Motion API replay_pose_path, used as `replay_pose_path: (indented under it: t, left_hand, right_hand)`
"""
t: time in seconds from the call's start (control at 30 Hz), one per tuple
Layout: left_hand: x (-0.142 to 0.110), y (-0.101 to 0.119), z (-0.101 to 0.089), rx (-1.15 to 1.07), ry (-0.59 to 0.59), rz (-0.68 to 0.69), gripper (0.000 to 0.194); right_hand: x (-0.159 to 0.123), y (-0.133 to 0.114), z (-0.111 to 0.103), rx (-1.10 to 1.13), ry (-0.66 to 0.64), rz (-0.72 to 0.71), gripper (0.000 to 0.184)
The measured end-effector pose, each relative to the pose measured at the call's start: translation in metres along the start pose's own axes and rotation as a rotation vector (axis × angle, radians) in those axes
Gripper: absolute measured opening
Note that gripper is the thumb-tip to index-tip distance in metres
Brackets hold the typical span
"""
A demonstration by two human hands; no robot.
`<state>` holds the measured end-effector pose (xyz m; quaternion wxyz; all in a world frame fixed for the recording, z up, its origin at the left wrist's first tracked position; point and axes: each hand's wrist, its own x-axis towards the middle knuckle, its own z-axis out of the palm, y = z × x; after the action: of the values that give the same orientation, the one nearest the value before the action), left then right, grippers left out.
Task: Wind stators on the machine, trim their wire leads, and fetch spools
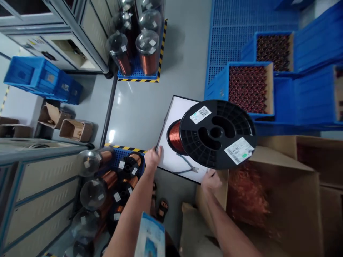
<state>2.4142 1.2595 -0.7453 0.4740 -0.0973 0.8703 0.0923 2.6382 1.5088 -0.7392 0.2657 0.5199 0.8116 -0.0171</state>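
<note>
A white board with a dark rim is in front of me in the head view. My left hand is closed around its left edge, thumb on top. At the near right corner, my right hand grips the same board, partly shaded by the spool above. A large black spool of copper wire stands on the board, its broad upper flange bearing two white labels. A pair of pliers lies on the white surface between my hands, just below the spool. What carries the board underneath is hidden.
Several copper wire spools stand on a pallet ahead, and more spools are at the left. Blue crates with small dark parts are on the right. A cardboard box with reddish scrap is near my right arm. Machine cabinets line the left.
</note>
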Motion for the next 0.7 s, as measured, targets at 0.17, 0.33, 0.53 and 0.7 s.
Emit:
replay_pose_path:
  t: [0.17, 0.33, 0.53, 0.7]
  left_hand:
    - [0.118, 0.097, -0.066, 0.002, -0.009, 0.015, 0.065]
    - [0.232, 0.187, -0.124, 0.052, -0.011, 0.015, 0.066]
    - [0.366, 0.286, -0.196, 0.132, -0.010, 0.026, 0.065]
    - [0.475, 0.368, -0.261, 0.096, -0.013, 0.023, 0.061]
  right_hand:
    - [0.122, -0.108, -0.027, 0.048, 0.057, 0.086, 0.071]
    - [0.248, -0.209, -0.049, 0.116, 0.056, 0.107, 0.075]
    - [0.379, -0.323, -0.068, 0.174, -0.008, 0.130, 0.072]
    - [0.481, -0.425, -0.099, 0.135, -0.015, 0.084, 0.076]
